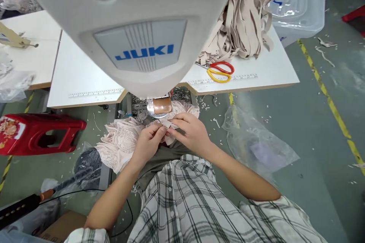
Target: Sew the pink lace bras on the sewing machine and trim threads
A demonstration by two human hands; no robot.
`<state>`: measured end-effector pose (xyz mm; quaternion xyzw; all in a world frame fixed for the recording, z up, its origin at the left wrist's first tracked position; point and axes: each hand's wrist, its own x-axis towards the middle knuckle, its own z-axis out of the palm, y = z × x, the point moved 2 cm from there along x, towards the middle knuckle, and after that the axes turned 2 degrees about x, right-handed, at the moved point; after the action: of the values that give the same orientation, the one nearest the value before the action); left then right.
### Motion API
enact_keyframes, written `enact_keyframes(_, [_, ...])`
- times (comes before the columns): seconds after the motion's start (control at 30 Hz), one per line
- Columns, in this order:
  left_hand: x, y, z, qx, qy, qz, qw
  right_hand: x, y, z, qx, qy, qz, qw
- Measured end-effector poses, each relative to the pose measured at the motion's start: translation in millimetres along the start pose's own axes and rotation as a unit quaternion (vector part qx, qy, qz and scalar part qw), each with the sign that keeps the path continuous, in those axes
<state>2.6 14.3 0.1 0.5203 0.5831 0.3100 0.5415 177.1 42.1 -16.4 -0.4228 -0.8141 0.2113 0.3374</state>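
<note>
Both my hands meet over my lap, just in front of the sewing machine [151, 41]. My left hand [149, 140] pinches an edge of pale pink fabric [167, 123] between thumb and fingers. Close beside it, my right hand [191, 131] grips the same fabric, fingertips almost touching those of the left. The machine's needle area is hidden behind its head and a copper-coloured plate [162, 105]. A bunched pile of pale pink lace fabric [121, 140] hangs left of my hands, and more of it shows behind the right hand.
Red-and-yellow-handled scissors [221, 72] lie on the white table [273, 72] beside a heap of beige fabric strips [245, 19]. A lidded plastic bin [296, 3] stands at the right. A red stool [62, 133] is at the left; a plastic bag [256, 144] lies on the floor.
</note>
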Motion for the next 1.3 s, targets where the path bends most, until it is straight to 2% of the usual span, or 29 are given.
enact_keyframes(0.17, [-2,4,-0.9,0.073,0.032,-0.012,0.997,2,-5,5,-0.034,0.041,-0.022,0.998])
enact_keyframes(0.33, [1,2,0.8,0.067,0.032,-0.012,0.997,-4,-6,15,0.032,-0.015,0.029,0.999])
enact_keyframes(0.43, [6,-1,-1.5,0.065,0.042,-0.015,0.997,-3,7,16,0.042,-0.078,-0.012,0.996])
enact_keyframes(0.5, [8,-2,-5.7,0.056,0.043,-0.04,0.997,8,36,4,0.013,-0.088,-0.009,0.996])
enact_keyframes(0.57, [9,-3,-11.5,0.032,0.038,-0.067,0.996,29,81,-25,-0.073,-0.023,0.06,0.995])
enact_keyframes(0.6, [8,-3,-14.3,0.017,0.036,-0.078,0.996,42,106,-44,-0.135,0.031,0.115,0.984])
enact_keyframes(0.63, [7,-4,-16.7,0.0,0.033,-0.085,0.996,56,128,-62,-0.184,0.036,0.146,0.971])
enact_keyframes(0.67, [6,-4,-18.4,-0.02,0.029,-0.091,0.995,70,149,-77,-0.226,0.016,0.173,0.959])
enact_keyframes(0.73, [4,-7,-18.9,-0.072,0.013,-0.104,0.992,92,178,-98,-0.286,-0.07,0.182,0.938])
enact_keyframes(0.8, [3,-10,-17.1,-0.137,0.002,-0.117,0.984,102,189,-106,-0.321,-0.134,0.159,0.924])
enact_keyframes(0.87, [2,-14,-15.0,-0.2,-0.01,-0.127,0.971,96,185,-106,-0.336,-0.152,0.148,0.918])
enact_keyframes(0.93, [2,-17,-14.3,-0.254,-0.023,-0.131,0.958,73,167,-106,-0.321,-0.141,0.174,0.92])
enact_keyframes(1.0, [2,-20,-15.4,-0.287,-0.03,-0.131,0.948,41,138,-106,-0.254,-0.124,0.213,0.935])
enact_keyframes(1.07, [1,-23,-17.1,-0.303,-0.026,-0.131,0.944,5,101,-104,-0.152,-0.151,0.243,0.946])
enact_keyframes(1.2, [-1,-25,-17.5,-0.297,-0.023,-0.128,0.946,-42,23,-84,-0.057,-0.232,0.146,0.96])
enact_keyframes(1.3, [-1,-25,-14.9,-0.274,-0.035,-0.125,0.953,-48,-9,-64,-0.035,-0.235,0.095,0.967])
